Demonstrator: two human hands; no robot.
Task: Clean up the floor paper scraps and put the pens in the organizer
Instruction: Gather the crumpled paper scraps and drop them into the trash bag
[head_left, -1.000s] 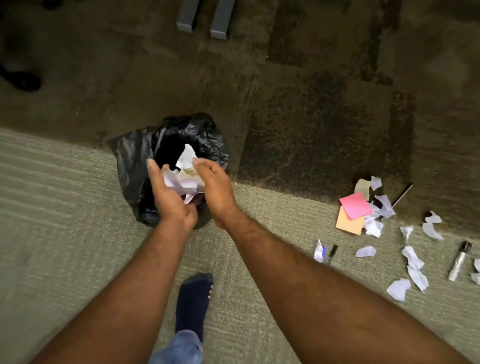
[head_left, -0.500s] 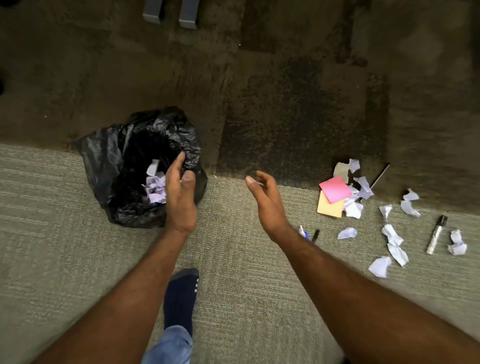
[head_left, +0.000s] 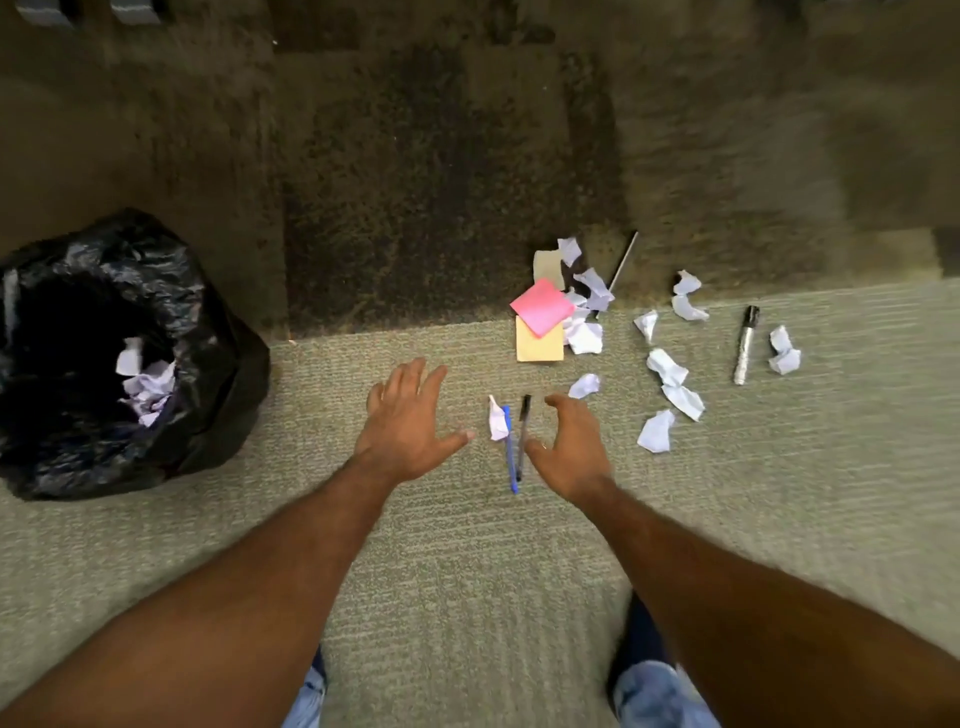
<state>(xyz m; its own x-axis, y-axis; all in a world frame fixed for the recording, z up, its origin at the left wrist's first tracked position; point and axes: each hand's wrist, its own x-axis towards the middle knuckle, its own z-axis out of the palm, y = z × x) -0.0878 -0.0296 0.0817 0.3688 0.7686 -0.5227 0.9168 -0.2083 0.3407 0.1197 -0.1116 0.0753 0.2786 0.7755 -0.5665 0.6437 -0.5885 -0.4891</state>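
Note:
My left hand (head_left: 408, 415) hovers open and flat over the carpet, left of a small white scrap (head_left: 497, 422). My right hand (head_left: 566, 447) hangs open with loosely curled fingers, empty, just right of a blue pen (head_left: 510, 452) and a black pen (head_left: 522, 434) lying side by side. Several crumpled white scraps (head_left: 670, 382) lie scattered to the right. A pink sticky pad (head_left: 541, 306) overlaps an orange one (head_left: 540, 345). A silver marker (head_left: 746, 343) lies further right. The black trash bag (head_left: 171, 332) at the left holds scraps.
A thin grey stick (head_left: 621, 270) lies on the dark carpet behind the sticky pads. My feet in dark socks (head_left: 641, 639) stand at the bottom edge. Two grey furniture legs (head_left: 130, 9) show at the top left. No organizer is in view.
Both hands released the paper into the bag, then moved right. They now hover either side of the two pens; the view shifted right too.

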